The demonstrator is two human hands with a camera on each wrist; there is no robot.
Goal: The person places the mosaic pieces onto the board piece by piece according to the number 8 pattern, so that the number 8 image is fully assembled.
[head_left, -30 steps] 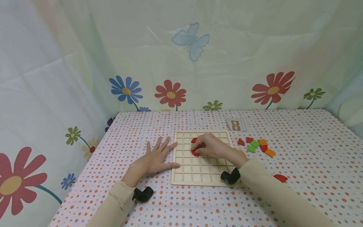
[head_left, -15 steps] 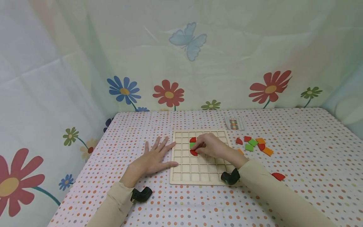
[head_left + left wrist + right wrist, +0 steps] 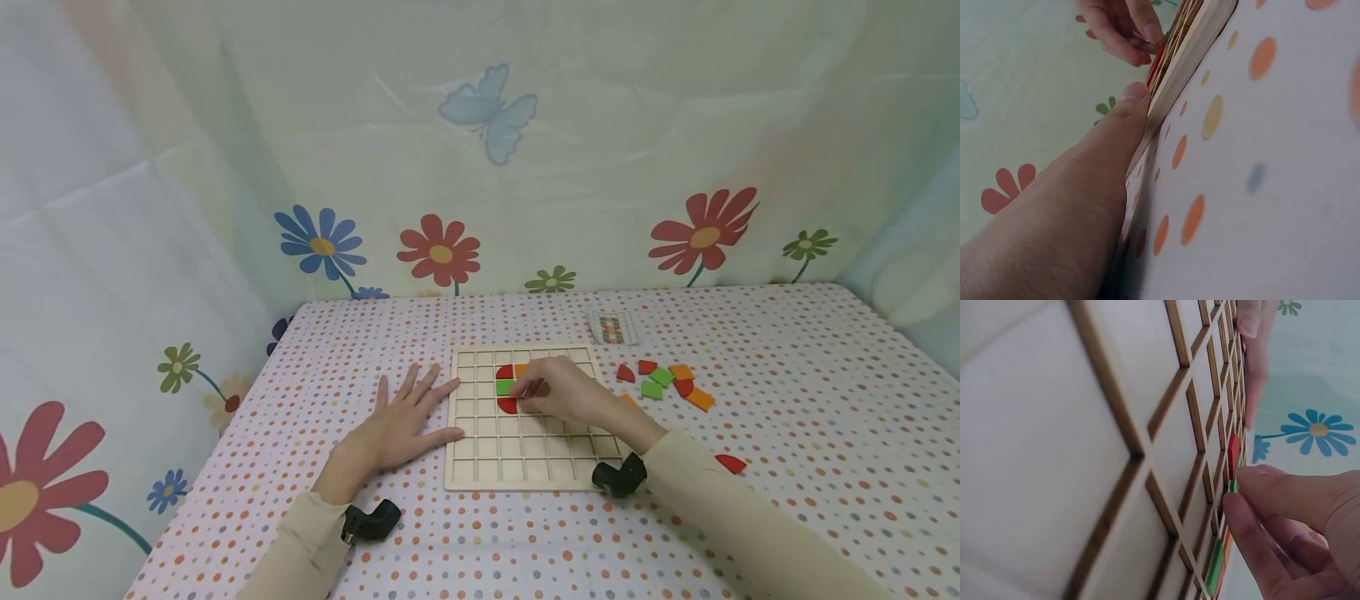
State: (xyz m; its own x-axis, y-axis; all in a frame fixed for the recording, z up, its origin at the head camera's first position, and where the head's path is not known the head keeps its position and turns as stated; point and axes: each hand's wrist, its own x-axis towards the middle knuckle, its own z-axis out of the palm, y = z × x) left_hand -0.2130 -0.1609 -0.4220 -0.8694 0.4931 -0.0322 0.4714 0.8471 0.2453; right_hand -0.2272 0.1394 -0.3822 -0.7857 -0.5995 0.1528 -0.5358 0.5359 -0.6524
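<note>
The person's left hand [image 3: 401, 429] lies with its fingers spread beside the left rim of a gridded wooden board [image 3: 480, 475]. Its thumb and a finger touch the rim. Over the board, the right hand [image 3: 562, 392] has thumb and index fingertips close together, just right of a rounded red tile [image 3: 507, 406]. A green tile [image 3: 505, 387] and another red tile [image 3: 505, 372] lie above that one, and an orange tile [image 3: 521, 369] is partly hidden. Within the right wrist view, green shows between the fingertips [image 3: 1242, 477]; whether they pinch it is unclear.
Several loose tiles lie right of the board, including a green one [image 3: 652, 389], an orange one [image 3: 701, 400] and a red one [image 3: 626, 373]. Another red tile [image 3: 730, 463] is nearer the right sleeve. A small pattern card [image 3: 612, 328] lies behind the board.
The right fingertips have shifted slightly right, uncovering more of the nearer red tile and an orange tile behind. The left hand stays on the board's rim. The head view has shifted a little.
</note>
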